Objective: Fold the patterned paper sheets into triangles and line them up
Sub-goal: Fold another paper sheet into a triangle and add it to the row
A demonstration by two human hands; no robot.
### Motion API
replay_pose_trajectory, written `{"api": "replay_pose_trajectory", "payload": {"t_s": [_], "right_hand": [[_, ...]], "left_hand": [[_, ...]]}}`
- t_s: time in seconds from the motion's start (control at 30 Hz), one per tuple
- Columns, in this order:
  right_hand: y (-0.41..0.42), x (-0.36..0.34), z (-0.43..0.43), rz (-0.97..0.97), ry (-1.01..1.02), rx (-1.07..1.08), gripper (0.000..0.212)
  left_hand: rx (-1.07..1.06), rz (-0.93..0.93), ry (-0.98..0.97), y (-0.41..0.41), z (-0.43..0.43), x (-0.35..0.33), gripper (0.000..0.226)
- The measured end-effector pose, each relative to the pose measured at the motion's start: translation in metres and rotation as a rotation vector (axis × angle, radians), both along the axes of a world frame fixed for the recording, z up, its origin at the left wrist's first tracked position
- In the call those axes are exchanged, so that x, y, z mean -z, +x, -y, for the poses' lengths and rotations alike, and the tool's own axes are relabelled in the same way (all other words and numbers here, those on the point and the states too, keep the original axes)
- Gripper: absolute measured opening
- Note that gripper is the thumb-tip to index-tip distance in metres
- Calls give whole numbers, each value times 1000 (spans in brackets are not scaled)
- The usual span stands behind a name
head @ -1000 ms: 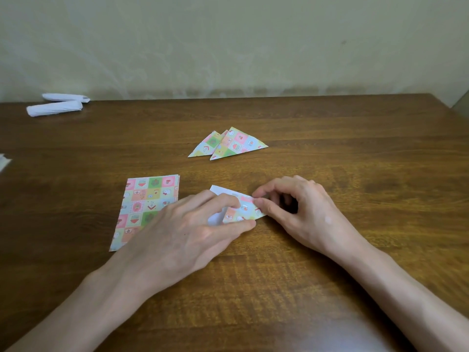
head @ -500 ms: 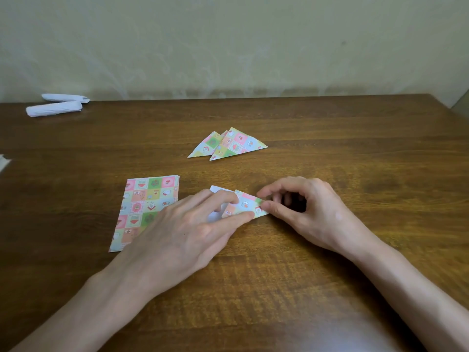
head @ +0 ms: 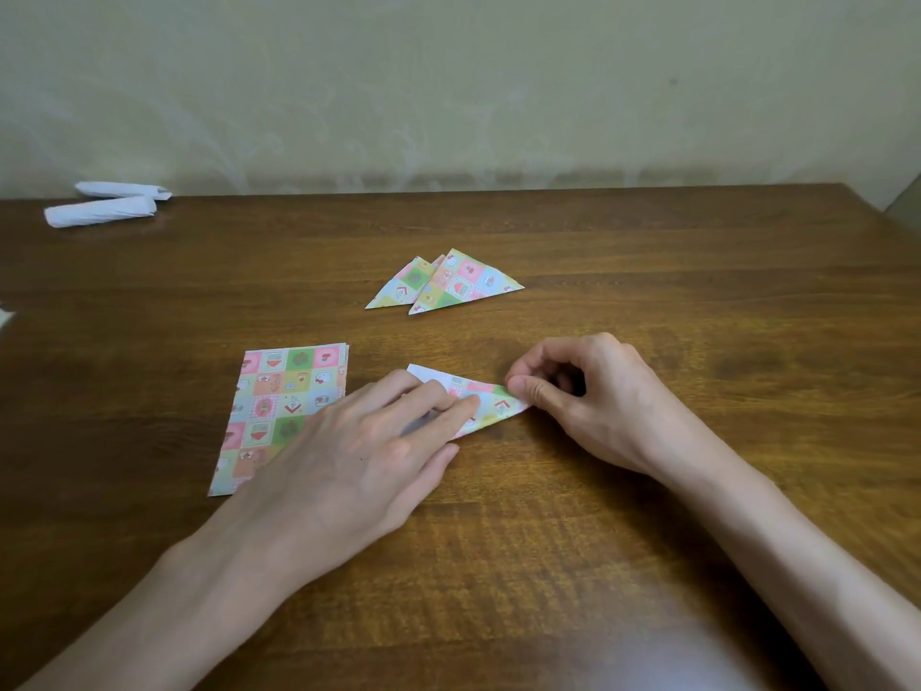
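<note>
Though half-folded, sheet (head: 492,409) under spread left hand (head: 359,456), corner pinched by right hand (head: 590,406)

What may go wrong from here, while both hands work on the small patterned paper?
1. The right hand pinches only the tip of the half-folded paper. If the paper slides under the flat fingers of the left hand, the crease may come out crooked.
2. The left hand covers a corner of the stack of flat sheets. If it rests on them, moving it may drag the sheets out of place.
</note>
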State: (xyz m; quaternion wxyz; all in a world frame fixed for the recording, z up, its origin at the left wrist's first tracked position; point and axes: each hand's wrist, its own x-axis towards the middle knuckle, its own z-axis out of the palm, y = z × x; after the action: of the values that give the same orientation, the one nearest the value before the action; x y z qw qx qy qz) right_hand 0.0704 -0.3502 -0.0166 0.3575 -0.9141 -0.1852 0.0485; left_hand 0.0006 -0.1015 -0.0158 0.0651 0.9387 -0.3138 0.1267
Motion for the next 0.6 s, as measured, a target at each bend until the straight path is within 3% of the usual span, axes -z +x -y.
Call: {"api": "replay_pose_trajectory", "payload": {"t_s": [0.33,0.6], "right_hand": [[-8,8,-6,107,62,78,6],[-14,3,10,201,42,-101,6]], "left_hand": [[-13,-80,-26,1,-2,3,41],[-21,-78,-14,1,-1,4,39]]}}
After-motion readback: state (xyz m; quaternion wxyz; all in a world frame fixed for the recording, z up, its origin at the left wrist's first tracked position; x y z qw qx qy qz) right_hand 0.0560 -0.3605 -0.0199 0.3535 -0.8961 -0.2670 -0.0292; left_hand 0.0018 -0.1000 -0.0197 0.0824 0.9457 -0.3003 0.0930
